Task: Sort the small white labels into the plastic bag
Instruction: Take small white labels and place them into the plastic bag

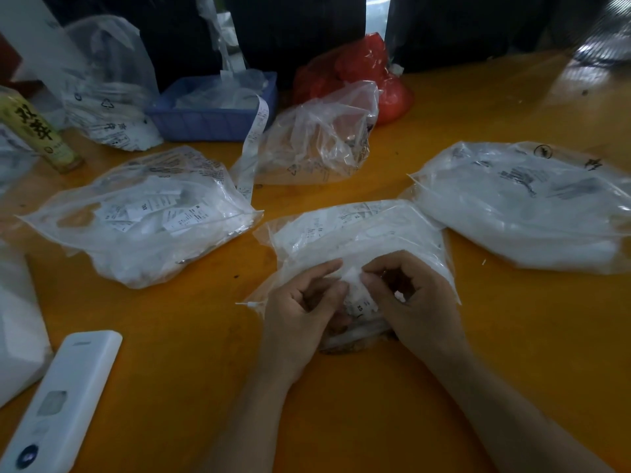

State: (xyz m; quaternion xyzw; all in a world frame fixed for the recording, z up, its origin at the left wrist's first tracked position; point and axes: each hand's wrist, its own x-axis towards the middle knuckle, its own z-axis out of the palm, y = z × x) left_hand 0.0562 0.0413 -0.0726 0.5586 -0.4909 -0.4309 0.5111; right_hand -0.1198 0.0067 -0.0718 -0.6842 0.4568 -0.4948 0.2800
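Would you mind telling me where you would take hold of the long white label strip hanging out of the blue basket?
Probably its free lower end, from the near side: the label strip drapes over the rim of the blue basket and trails onto the orange table, beside a clear bag, so that end looks easiest to pinch.
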